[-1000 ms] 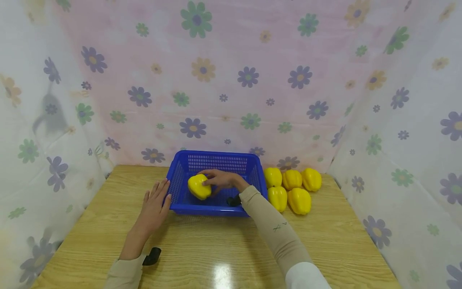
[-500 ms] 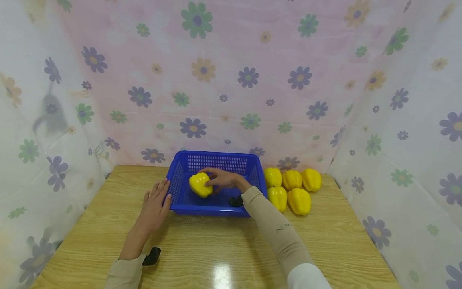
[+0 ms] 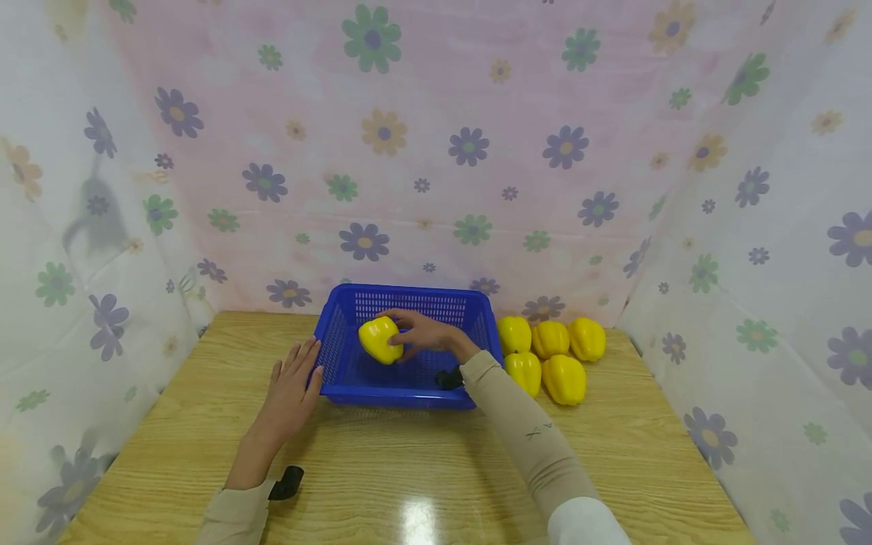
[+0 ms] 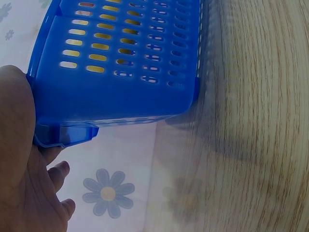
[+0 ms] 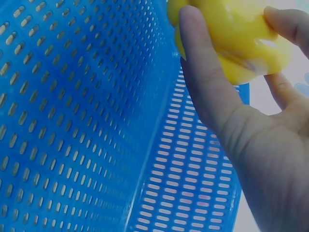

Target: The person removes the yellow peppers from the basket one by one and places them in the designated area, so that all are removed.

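My right hand [image 3: 422,334] grips a yellow bell pepper [image 3: 380,340] inside the blue plastic basket [image 3: 409,393]. In the right wrist view the thumb and fingers wrap round the pepper [image 5: 236,38], and the slotted basket floor and wall [image 5: 87,121] show beside it. My left hand [image 3: 289,390] rests against the basket's left rim with its fingers straight. From the left wrist, that hand [image 4: 24,179] lies along the rim at the basket's corner [image 4: 116,96], and yellow shows through the slots.
Several yellow bell peppers [image 3: 565,379] stand grouped on the wooden table [image 3: 381,462], close to the basket's right side. Flower-patterned cloth [image 3: 436,204] rises behind the table and on both sides. A black wrist-worn piece [image 3: 286,483] sits by the left cuff.
The right hand and its pepper have shifted slightly right and upward within the basket, and the pepper has tilted a little. The left hand and the basket have stayed put.
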`<action>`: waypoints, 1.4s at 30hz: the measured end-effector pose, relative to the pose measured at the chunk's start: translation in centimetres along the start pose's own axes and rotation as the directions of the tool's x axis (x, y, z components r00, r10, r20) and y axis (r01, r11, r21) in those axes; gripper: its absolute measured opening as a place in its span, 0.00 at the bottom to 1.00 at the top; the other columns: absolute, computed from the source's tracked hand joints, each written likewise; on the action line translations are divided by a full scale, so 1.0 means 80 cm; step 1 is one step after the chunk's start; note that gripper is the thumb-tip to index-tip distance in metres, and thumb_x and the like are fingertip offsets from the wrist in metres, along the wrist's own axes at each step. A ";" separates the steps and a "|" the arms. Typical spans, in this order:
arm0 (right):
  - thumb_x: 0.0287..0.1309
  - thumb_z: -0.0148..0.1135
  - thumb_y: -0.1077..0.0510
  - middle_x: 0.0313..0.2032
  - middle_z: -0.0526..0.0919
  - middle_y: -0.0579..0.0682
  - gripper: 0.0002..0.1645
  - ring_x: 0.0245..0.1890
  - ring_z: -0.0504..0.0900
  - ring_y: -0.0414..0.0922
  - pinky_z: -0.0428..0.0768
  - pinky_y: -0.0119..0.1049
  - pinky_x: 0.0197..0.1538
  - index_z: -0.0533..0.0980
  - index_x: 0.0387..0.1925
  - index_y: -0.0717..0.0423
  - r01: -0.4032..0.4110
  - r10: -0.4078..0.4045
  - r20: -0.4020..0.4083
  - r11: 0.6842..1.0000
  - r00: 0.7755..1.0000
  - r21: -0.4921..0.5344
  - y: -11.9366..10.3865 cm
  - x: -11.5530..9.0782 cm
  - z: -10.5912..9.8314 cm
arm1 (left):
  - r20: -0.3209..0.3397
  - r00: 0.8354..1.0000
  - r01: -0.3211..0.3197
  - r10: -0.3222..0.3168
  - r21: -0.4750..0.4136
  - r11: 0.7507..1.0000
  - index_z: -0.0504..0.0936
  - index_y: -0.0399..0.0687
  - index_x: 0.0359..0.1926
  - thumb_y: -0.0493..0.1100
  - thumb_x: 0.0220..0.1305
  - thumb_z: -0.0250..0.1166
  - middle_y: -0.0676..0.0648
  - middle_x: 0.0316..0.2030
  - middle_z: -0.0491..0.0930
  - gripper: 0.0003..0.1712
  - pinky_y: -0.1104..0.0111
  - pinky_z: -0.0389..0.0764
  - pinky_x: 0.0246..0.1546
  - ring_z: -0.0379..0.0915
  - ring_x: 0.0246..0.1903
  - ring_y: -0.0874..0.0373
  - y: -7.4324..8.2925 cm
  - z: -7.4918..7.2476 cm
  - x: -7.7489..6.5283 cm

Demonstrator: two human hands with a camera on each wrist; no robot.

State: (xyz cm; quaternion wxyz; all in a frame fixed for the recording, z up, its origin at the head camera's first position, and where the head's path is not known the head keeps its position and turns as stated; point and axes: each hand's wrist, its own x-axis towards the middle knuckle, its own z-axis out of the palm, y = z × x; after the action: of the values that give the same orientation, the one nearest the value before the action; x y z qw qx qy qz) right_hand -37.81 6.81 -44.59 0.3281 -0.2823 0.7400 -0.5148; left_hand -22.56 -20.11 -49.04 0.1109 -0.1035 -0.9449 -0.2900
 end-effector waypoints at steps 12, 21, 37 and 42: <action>0.72 0.58 0.62 0.69 0.65 0.63 0.35 0.61 0.76 0.58 0.81 0.61 0.56 0.61 0.76 0.49 -0.008 0.008 -0.007 1.000 1.000 0.000 -0.014 -0.013 -0.006 | 0.002 1.000 -0.004 0.004 -0.015 1.000 0.52 0.37 0.80 0.46 0.82 0.44 0.36 0.79 0.49 0.33 0.32 0.39 0.72 0.36 0.79 0.34 0.001 -0.001 0.000; 0.72 0.59 0.62 0.69 0.64 0.65 0.37 0.61 0.76 0.60 0.79 0.63 0.57 0.59 0.77 0.50 -0.012 0.015 -0.052 0.999 0.999 0.043 -0.021 -0.022 -0.011 | -0.005 1.000 -0.010 0.010 -0.013 1.000 0.52 0.37 0.79 0.47 0.82 0.44 0.36 0.79 0.50 0.33 0.32 0.40 0.72 0.39 0.78 0.32 -0.002 0.000 0.001; 0.68 0.63 0.60 0.65 0.71 0.65 0.37 0.57 0.80 0.58 0.81 0.61 0.55 0.64 0.75 0.47 -0.042 0.060 -0.183 0.994 0.981 0.102 -0.026 -0.050 -0.013 | -0.007 1.000 -0.004 0.004 0.000 1.000 0.53 0.38 0.80 0.47 0.82 0.44 0.36 0.79 0.50 0.33 0.31 0.40 0.72 0.37 0.79 0.34 -0.002 0.001 0.001; 0.68 0.64 0.60 0.64 0.73 0.65 0.38 0.54 0.82 0.57 0.79 0.64 0.57 0.63 0.76 0.48 -0.066 0.088 -0.189 0.990 0.978 0.123 -0.027 -0.063 -0.018 | -0.007 1.000 -0.003 0.003 -0.001 1.000 0.52 0.39 0.80 0.47 0.82 0.45 0.36 0.79 0.50 0.33 0.31 0.40 0.72 0.37 0.79 0.34 -0.003 0.002 0.001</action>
State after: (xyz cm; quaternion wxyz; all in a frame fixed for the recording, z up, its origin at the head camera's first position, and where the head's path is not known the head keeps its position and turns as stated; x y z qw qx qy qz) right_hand -35.60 10.74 -41.22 0.2898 -0.1824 0.7478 -0.5688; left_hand -22.75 -20.21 -49.32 0.1144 -0.1040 -0.9443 -0.2904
